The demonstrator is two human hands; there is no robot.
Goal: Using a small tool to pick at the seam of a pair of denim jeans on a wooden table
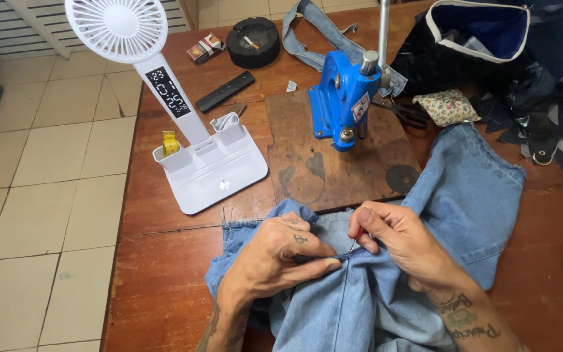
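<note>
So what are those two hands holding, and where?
Left hand pinches the light blue denim jeans at a seam fold; right hand holds a thin red-handled tool by its handle.

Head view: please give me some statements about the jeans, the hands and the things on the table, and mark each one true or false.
1. Both hands rest on the jeans. True.
2. The right hand pinches a thin tool with a red handle. True.
3. The left hand holds the remote. False: the remote lies apart, at the far side of the table.
4. The blue press stands on the floor. False: it stands on a board on the table.
5. The white fan stands left of the press. True.
</note>
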